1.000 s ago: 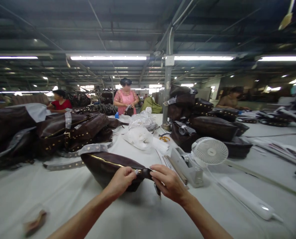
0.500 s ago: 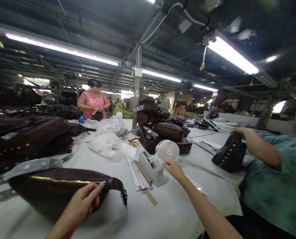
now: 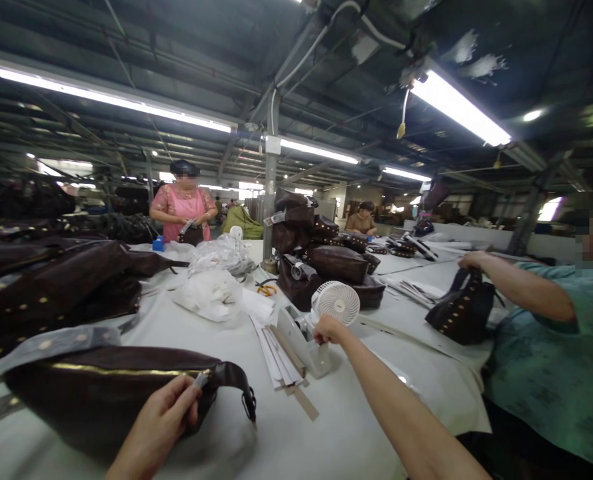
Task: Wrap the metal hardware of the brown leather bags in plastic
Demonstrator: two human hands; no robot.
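Pinching zipper pull [image 3: 202, 379]: left hand [image 3: 165, 415], dark bag [image 3: 111, 395] beyond it, leftward; right hand [image 3: 330, 329] at tape dispenser [image 3: 320, 361], grip unclear.

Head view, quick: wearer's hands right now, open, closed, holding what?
Left hand: closed, pinching the wrapped zipper pull of the dark bag.
Right hand: at the tape dispenser, fingers curled; grip cannot be told.
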